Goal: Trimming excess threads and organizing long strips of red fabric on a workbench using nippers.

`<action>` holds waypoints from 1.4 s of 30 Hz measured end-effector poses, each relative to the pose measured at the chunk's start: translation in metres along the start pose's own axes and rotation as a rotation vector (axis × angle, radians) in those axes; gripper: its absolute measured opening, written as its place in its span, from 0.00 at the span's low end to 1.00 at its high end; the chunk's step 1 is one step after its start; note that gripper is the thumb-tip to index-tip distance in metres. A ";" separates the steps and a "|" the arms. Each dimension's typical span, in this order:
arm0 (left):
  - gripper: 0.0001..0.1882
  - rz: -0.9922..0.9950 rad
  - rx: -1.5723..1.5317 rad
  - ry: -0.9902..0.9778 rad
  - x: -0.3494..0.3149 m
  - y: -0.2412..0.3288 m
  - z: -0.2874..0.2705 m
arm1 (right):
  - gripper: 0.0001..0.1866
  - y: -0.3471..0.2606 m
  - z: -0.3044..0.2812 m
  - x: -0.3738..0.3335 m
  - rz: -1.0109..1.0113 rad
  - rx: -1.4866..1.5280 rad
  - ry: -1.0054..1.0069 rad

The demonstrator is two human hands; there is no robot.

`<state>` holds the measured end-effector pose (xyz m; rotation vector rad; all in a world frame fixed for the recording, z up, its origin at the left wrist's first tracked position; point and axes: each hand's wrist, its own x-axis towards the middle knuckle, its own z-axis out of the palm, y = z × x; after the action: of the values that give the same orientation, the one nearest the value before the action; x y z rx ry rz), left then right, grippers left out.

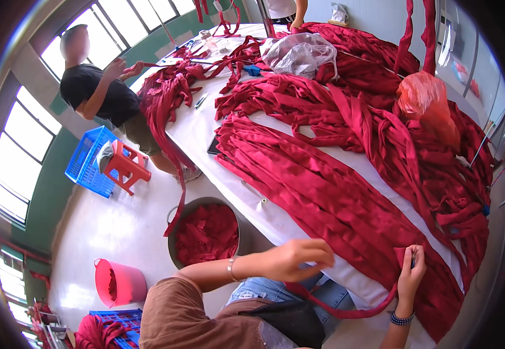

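Observation:
My left hand (302, 259), slightly blurred, hovers over the near edge of the table. Its fingers are loosely curled and apart from the thumb, and I see nothing between them. Further right, my right hand (409, 279) is closed on the end of a red fabric strip (345, 313). A small dark tool (413, 256) shows at its fingertips, too small to name. From that hand the strip loops down over my lap and passes below my left hand. Behind both hands lies a long bundle of red fabric strips (310, 180) along the table.
The white table (206, 157) carries more red fabric heaps (369, 116), a clear plastic bag (302, 55) and an orange-red bag (427, 104). A dark tub (174, 244) of red fabric and a pink bucket (127, 285) stand left. A person (98, 87) handles strips; another's hand (297, 22) shows far off.

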<state>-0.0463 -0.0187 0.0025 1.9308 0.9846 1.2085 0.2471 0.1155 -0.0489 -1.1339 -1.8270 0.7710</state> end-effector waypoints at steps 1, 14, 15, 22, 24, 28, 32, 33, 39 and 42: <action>0.06 0.069 -0.034 -0.025 0.007 -0.004 0.013 | 0.08 0.000 -0.002 -0.001 0.010 -0.004 0.006; 0.21 -0.133 -0.304 0.032 0.140 -0.049 0.047 | 0.03 -0.057 -0.002 0.036 -0.027 0.232 0.111; 0.19 -0.150 -0.402 0.019 0.142 -0.057 0.048 | 0.05 -0.062 0.001 0.047 -0.015 0.338 0.076; 0.11 -0.287 -0.571 0.148 0.154 -0.070 0.055 | 0.08 -0.041 0.004 0.057 0.212 0.433 -0.001; 0.09 -0.304 -0.524 0.125 0.155 -0.073 0.056 | 0.08 -0.037 0.003 0.049 0.233 0.426 0.003; 0.10 -0.316 -0.566 0.175 0.145 -0.076 0.051 | 0.06 -0.032 0.001 0.043 0.077 0.321 -0.038; 0.17 -0.209 -0.496 0.196 0.142 -0.077 0.050 | 0.04 -0.033 0.003 0.038 0.019 0.289 -0.021; 0.19 -0.166 -0.492 0.182 0.142 -0.077 0.050 | 0.05 -0.032 0.004 0.037 0.010 0.299 -0.004; 0.18 -0.166 -0.494 0.136 0.146 -0.082 0.050 | 0.06 -0.025 0.007 0.036 0.042 0.300 -0.017; 0.17 -0.087 -0.535 0.167 0.144 -0.086 0.048 | 0.08 -0.032 0.008 0.040 0.099 0.369 -0.080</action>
<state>0.0184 0.1414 -0.0233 1.3753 0.7199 1.4256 0.2173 0.1386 -0.0136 -0.9671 -1.6142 1.1715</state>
